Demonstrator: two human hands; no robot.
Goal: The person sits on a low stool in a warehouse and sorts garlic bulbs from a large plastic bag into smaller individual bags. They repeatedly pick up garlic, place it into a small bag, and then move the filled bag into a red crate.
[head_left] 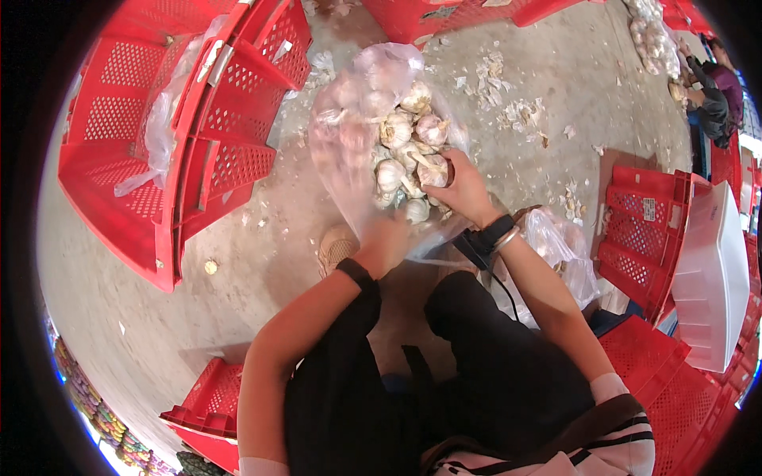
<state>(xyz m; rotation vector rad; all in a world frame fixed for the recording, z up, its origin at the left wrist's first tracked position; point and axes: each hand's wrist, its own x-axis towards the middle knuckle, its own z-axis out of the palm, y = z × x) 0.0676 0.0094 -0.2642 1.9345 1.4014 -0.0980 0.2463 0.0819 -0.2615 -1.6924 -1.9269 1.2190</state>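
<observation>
A clear pinkish plastic bag full of garlic bulbs sits on the floor in front of me, its mouth open toward me. My right hand reaches in from the right, thumb and fingers curled around one white and purple garlic bulb at the edge of the pile. At the bag's near edge, my left hand grips the plastic; its fingertips are partly hidden and slightly blurred. Dark bands circle both wrists, and a small black device with a cable hangs by the right one.
A large red crate holding a plastic bag stands at left. Another garlic bag lies by my right forearm. Red crates and a white bin stand at right. Garlic skins litter the floor. Another person works far right.
</observation>
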